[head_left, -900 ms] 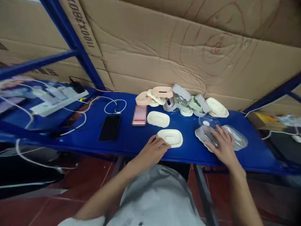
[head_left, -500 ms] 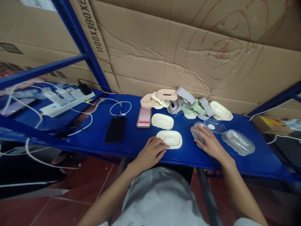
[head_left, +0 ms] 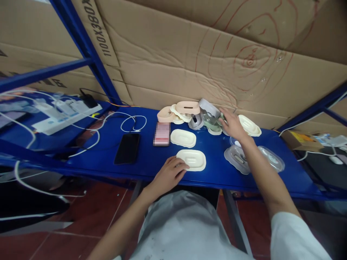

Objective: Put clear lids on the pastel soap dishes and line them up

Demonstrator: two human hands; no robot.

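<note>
My left hand (head_left: 173, 171) lies at the front of the blue table, its bent fingers and thumb on the left edge of a cream oval dish (head_left: 196, 160) with a raised middle. Behind that dish sits a similar cream dish (head_left: 183, 138). My right hand (head_left: 231, 124) reaches into the pile at the back, thumb and fingers apart, at a light green plastic part (head_left: 214, 127). It covers some of the pile, so contact is hard to make out. Below my right forearm lie a clear cover (head_left: 235, 159) and another clear cover (head_left: 273, 159).
Peach rings (head_left: 187, 107), a grey ring (head_left: 209, 108) and cream dishes (head_left: 249, 125) are heaped against the cardboard wall (head_left: 162, 54). Left of the dishes are a lit phone (head_left: 162, 133) and a dark phone (head_left: 127, 148). A white cable (head_left: 132, 122) runs to a power strip (head_left: 67, 117).
My right hand has let go of the clear cover, which now lies close to the other cover, and has moved back to the pile. My left hand stays on the cream dish.
</note>
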